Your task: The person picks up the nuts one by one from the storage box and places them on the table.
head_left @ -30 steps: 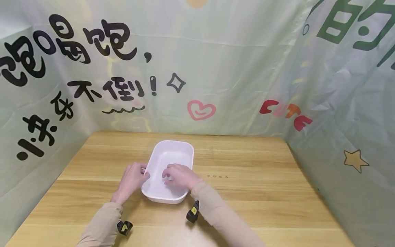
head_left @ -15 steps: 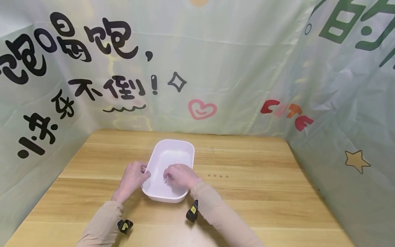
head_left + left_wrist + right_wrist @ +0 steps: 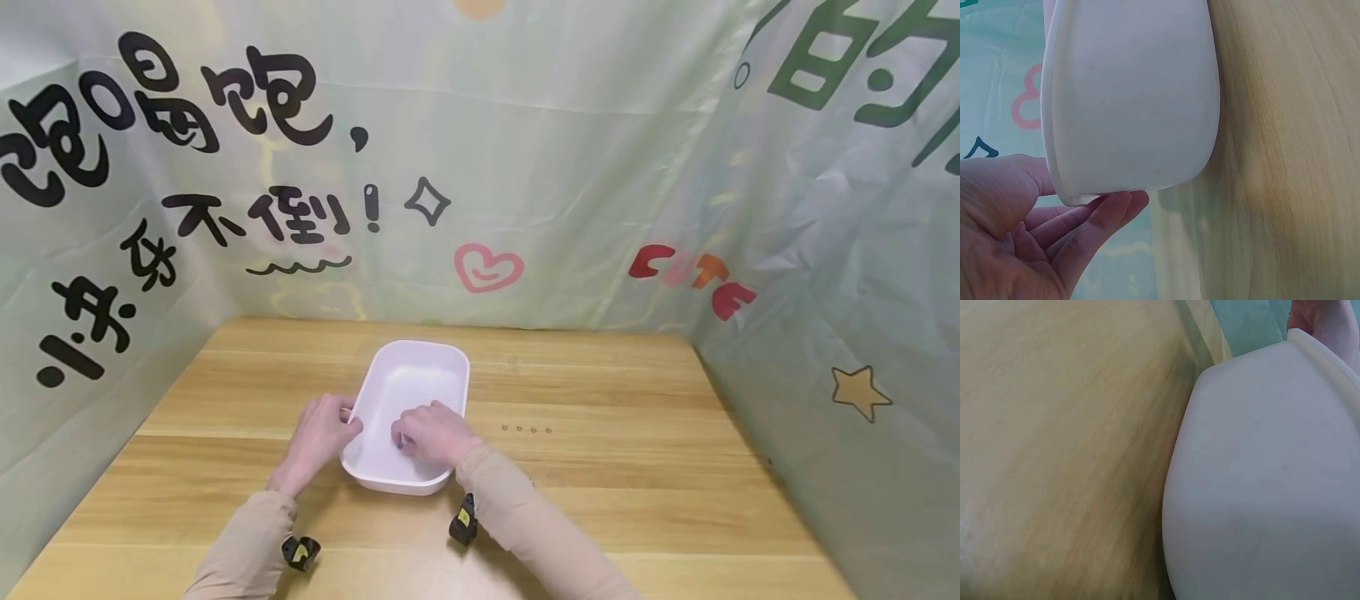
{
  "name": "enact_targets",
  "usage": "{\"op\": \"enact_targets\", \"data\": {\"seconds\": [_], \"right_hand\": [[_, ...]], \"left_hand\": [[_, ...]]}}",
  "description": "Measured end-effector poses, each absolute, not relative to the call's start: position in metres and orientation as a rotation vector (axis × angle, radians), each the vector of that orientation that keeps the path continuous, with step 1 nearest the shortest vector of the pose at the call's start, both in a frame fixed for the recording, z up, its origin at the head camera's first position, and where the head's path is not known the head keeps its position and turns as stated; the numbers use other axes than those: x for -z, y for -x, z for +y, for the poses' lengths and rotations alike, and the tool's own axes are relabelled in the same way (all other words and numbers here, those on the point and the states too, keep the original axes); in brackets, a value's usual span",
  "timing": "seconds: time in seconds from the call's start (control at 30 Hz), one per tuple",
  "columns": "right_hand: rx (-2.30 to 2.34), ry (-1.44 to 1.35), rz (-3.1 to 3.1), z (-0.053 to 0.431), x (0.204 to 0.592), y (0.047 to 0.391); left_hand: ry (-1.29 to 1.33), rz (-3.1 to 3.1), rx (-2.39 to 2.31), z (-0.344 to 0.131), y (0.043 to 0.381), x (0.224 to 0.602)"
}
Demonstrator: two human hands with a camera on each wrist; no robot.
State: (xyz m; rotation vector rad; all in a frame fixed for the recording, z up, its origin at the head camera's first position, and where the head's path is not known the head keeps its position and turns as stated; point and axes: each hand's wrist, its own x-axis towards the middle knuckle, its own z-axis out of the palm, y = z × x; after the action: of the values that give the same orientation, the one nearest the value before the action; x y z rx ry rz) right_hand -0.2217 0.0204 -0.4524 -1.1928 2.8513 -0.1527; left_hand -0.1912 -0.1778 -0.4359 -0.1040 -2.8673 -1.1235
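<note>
A white plastic tub stands on the wooden table. My left hand holds its left rim; in the left wrist view, the thumb lies on one side of the rim and the fingertips press on the other. My right hand reaches inside the tub, low over its floor, with fingers curled and the tips together. A tiny dark metallic piece shows at those fingertips, mostly covered by them. In the right wrist view only the tub's outer wall appears, hiding the right hand.
Several tiny metallic pieces lie in a short row on the table, right of the tub. A printed cloth curtain encloses the table at the back and both sides. Each sleeve carries a black wrist camera.
My right hand's fingers, spread apart a second ago, have closed together onto the small piece in the tub. The left hand keeps its hold on the rim; the row stays as it was.
</note>
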Motion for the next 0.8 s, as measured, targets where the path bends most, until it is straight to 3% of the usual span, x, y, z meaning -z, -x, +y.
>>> {"op": "enact_targets", "data": {"seconds": [0.8], "right_hand": [[0.094,1.212,2.845,0.0187,0.4542,0.2204]], "left_hand": [[0.109,-2.861,1.109,-0.1777,0.1914,0.4356]]}}
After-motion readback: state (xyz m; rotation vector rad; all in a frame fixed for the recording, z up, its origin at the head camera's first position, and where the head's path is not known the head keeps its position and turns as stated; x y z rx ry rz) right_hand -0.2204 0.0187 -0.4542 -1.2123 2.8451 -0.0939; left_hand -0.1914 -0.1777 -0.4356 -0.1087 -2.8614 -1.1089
